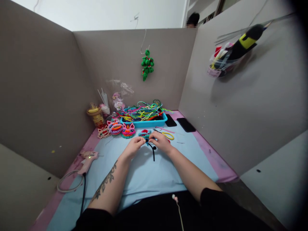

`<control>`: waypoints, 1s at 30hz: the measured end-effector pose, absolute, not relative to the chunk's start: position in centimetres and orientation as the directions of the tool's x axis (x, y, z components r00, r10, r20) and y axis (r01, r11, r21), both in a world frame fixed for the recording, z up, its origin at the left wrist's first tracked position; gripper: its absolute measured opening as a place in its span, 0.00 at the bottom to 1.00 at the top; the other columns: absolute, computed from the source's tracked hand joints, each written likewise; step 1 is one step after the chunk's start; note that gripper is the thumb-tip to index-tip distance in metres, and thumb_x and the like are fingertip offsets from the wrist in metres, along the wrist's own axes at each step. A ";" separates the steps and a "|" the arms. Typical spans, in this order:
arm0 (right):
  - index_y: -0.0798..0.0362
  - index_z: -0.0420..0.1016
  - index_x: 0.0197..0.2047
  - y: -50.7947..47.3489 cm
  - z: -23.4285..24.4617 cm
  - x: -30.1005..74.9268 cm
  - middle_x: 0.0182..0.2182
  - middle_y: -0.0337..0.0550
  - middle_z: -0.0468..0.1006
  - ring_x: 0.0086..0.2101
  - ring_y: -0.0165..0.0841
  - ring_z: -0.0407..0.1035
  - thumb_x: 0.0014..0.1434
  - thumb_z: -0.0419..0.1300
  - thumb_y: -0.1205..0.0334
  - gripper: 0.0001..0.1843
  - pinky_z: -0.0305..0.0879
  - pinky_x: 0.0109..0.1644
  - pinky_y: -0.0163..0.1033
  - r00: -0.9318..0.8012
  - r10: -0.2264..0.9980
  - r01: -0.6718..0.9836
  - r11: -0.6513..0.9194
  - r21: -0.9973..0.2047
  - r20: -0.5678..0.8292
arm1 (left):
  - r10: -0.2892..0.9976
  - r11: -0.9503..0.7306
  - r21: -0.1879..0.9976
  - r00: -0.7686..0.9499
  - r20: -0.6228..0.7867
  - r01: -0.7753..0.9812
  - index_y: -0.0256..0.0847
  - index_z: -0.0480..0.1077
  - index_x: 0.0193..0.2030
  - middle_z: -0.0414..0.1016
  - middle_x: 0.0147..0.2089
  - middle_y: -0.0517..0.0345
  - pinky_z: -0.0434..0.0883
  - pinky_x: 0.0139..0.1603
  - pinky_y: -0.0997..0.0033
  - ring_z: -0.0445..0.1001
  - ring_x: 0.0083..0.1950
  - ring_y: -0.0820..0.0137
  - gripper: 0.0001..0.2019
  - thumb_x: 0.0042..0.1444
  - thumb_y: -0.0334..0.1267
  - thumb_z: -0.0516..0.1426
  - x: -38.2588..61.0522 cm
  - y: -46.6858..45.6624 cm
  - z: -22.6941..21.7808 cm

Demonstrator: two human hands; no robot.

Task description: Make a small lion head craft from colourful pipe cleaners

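In the middle of the table my left hand (137, 144) and my right hand (159, 141) meet with pinched fingertips. Between them is a small dark piece, and a black pipe cleaner (153, 154) hangs down from it in a curve. A bit of blue shows by the fingertips; its shape is too small to make out. Just beyond my hands sits a teal and red fuzzy pipe-cleaner figure (144, 132), partly covered by them. Scissors with yellow handles (171, 136) lie past my right hand, partly hidden. A small round black piece (154, 148) is beside the pipe cleaner.
A blue tray (144, 124) heaped with coloured pipe cleaners stands at the back. Several fuzzy animal heads (115, 127) sit left of it, near a lidded cup (95, 116). Two phones (185, 124) lie right. A glue gun (88, 160) with its cord rests left. Grey partitions surround the table.
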State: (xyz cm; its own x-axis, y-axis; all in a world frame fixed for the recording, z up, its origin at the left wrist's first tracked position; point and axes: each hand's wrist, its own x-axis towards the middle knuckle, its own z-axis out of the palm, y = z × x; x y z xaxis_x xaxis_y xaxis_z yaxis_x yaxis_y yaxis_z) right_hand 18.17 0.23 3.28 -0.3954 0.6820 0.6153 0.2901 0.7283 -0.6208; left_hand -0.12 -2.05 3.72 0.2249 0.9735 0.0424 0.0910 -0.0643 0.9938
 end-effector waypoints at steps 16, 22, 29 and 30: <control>0.51 0.72 0.30 0.3 3.4 19.0 0.29 0.41 0.72 0.31 0.33 0.66 0.54 0.59 0.59 0.05 0.61 0.39 0.39 -0.458 0.674 0.257 0.725 -0.639 0.580 | 0.961 -0.092 0.990 0.272 0.059 0.110 0.36 0.67 0.25 0.59 0.20 0.66 0.52 0.25 0.76 0.55 0.22 0.78 0.15 0.45 0.48 0.60 -0.3 -2.2 4.0; 0.51 0.72 0.30 0.3 3.5 19.4 0.28 0.40 0.73 0.31 0.32 0.66 0.54 0.60 0.59 0.06 0.62 0.38 0.38 -0.538 0.631 0.212 0.743 -0.635 0.559 | 0.917 -0.132 0.979 0.395 0.062 0.155 0.36 0.69 0.26 0.63 0.21 0.63 0.55 0.26 0.76 0.58 0.23 0.77 0.12 0.46 0.45 0.60 -0.7 -2.4 4.3; 0.53 0.72 0.28 -0.3 4.1 19.3 0.27 0.39 0.75 0.30 0.32 0.69 0.49 0.64 0.54 0.11 0.63 0.37 0.36 -0.698 0.576 0.151 0.699 -0.699 0.425 | 0.753 -0.160 0.974 0.657 0.014 0.162 0.36 0.72 0.28 0.71 0.27 0.57 0.62 0.32 0.74 0.65 0.28 0.73 0.12 0.47 0.45 0.60 -1.5 -2.2 3.8; 0.53 0.72 0.28 -0.4 4.2 19.3 0.27 0.39 0.75 0.31 0.31 0.69 0.49 0.64 0.54 0.11 0.64 0.37 0.36 -0.709 0.573 0.150 0.693 -0.706 0.412 | 0.735 -0.165 0.970 0.679 0.000 0.179 0.36 0.72 0.28 0.71 0.28 0.57 0.62 0.32 0.74 0.65 0.29 0.73 0.12 0.47 0.45 0.60 -1.6 -2.1 3.7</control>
State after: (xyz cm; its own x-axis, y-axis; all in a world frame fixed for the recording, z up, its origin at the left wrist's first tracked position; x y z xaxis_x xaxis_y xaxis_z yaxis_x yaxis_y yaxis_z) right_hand 19.27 -0.38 4.15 -0.7088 0.5727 0.4118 0.1497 0.6927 -0.7055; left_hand -1.56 -2.10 3.70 0.6785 0.7346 -0.0002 0.1790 -0.1651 0.9699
